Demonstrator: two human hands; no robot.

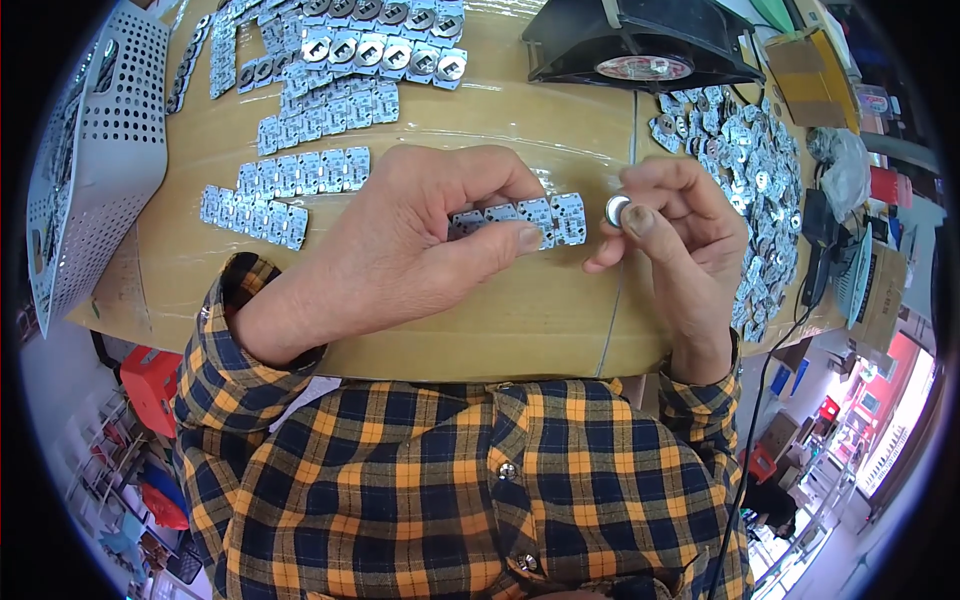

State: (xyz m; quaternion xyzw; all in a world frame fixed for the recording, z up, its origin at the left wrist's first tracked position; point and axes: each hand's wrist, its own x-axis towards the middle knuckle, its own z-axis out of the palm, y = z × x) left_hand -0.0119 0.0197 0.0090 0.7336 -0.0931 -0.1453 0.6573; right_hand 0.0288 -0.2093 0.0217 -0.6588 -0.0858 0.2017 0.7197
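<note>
My left hand (440,215) pinches a strip of small circuit boards (568,218) between thumb and fingers, above the table's middle. The strip's right end sticks out past the thumb, and its left part is hidden behind the hand. Just to the right, my right hand (685,220) holds a round silver button cell (618,210) between thumb and fingertips, apart from the strip. Left of my left hand lie more board strips (255,215) without cells. Farther back, stacked strips (385,55) carry round metal parts.
A white perforated basket (115,130) stands at the left. At the back is a black fan (645,45). A large heap of separate small boards (755,170) covers the table's right side, beside a cardboard box (810,80). A black cable (770,350) runs down the right.
</note>
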